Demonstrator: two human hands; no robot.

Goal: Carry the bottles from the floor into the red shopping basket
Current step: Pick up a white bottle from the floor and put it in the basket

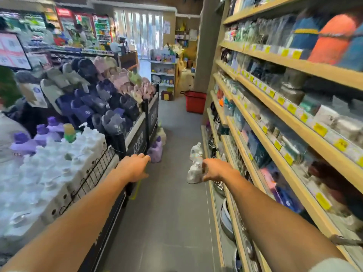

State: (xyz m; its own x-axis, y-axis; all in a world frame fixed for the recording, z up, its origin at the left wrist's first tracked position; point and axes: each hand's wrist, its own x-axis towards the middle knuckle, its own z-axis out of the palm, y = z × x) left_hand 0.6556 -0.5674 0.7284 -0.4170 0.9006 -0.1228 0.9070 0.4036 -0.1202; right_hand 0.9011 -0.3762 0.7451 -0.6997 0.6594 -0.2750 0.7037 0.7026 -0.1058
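The left hand (135, 167) extends forward with fingers relaxed, holding nothing, just short of a purple bottle (156, 152) on the floor (172, 203), with white bottles (194, 151) beside the shelf (314, 65), the basket (195, 102) well beyond, and the right hand (215, 170) at the nearest white bottle, its grip blurred and indeterminable.

Three white bottles (194, 174), at least one purple bottle (156, 153), one red shopping basket (195, 102).
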